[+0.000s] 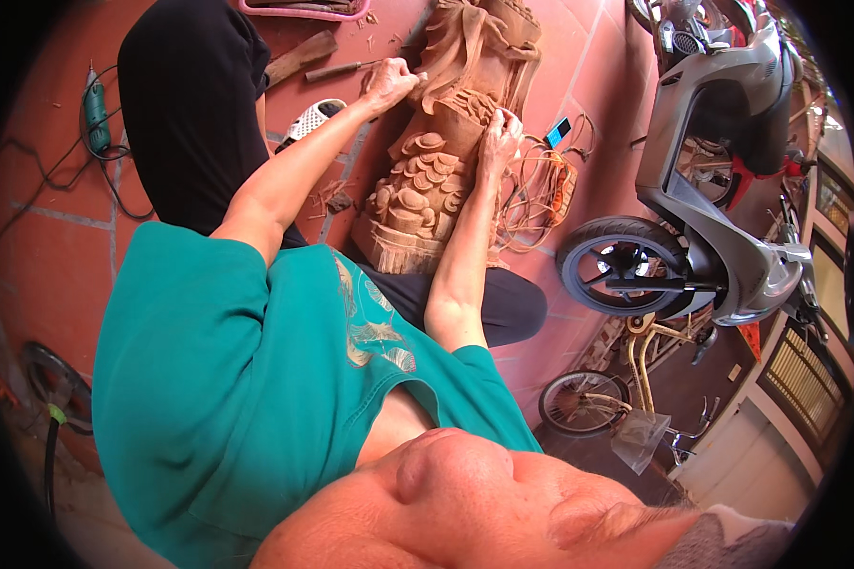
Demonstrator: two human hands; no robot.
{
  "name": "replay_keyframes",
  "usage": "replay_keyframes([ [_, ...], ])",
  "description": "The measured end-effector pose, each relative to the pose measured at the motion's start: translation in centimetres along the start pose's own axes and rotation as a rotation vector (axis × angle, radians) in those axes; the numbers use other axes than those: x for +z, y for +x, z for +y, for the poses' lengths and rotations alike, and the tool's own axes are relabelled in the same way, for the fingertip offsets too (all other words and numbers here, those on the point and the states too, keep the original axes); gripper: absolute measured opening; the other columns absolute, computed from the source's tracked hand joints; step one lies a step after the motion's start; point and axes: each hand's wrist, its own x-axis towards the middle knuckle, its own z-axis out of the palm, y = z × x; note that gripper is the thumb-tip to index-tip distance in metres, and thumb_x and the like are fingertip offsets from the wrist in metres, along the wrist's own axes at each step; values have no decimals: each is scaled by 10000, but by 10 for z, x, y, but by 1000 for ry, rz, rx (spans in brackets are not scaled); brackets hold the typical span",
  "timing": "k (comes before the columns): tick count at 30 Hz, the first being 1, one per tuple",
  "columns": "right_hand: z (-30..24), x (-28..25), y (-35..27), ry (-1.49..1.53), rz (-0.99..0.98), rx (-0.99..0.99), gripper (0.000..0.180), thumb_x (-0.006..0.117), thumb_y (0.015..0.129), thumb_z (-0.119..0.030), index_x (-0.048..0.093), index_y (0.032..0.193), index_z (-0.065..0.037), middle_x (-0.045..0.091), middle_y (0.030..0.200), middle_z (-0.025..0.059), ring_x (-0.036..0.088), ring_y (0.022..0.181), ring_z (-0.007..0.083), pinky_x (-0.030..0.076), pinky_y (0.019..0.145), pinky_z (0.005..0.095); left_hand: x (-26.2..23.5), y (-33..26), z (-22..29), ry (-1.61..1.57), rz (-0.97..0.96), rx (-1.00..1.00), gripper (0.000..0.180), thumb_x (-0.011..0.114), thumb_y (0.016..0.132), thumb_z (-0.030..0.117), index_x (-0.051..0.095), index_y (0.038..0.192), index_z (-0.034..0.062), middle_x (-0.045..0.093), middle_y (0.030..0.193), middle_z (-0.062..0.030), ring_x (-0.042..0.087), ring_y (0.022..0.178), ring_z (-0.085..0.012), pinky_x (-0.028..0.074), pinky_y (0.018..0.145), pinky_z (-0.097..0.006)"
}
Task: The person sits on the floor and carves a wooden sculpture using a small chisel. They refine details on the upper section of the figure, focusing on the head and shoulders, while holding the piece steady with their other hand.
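Note:
A carved wooden figure [427, 190], with draped folds at its far part and rounded, coin-like lumps near its base, lies in front of me between my arms. My left hand [392, 87] is closed at the carving's left edge, beside the folds. Whatever its curled fingers hold, if anything, is too small to make out. On the carving's right side, my right hand [500, 142] has its fingers pinched together against the wood. What lies between those fingertips is hidden.
Left of the carving lie a chisel [342, 71], a wooden mallet [301, 59] and a white-dotted shoe [313, 121]. A green rotary tool [95, 112] with its cord is farther left. Tangled cable [522, 204] lies right, near a motorbike [678, 161] and a bicycle [640, 356].

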Motion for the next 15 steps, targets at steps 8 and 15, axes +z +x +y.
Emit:
replay_keyframes([
  [8, -1, 0, 1, -51, 14, -35, 279, 583, 937, -326, 678, 1042, -86, 662, 1072, 118, 592, 1039, 277, 439, 922, 400, 9, -25, -20, 455, -276, 184, 209, 589, 784, 138, 666, 857, -43, 662, 870, -292, 651, 893, -474, 534, 788, -553],
  [15, 10, 6, 3, 19, 3, -28, 260, 573, 936, -319, 672, 1045, -105, 654, 1100, 90, 561, 1083, 280, 382, 951, 440, -5, -15, -11, 200, -110, 8, 358, 737, 767, 373, 670, 709, 26, 678, 735, -190, 677, 704, -321, 511, 669, -426],
])
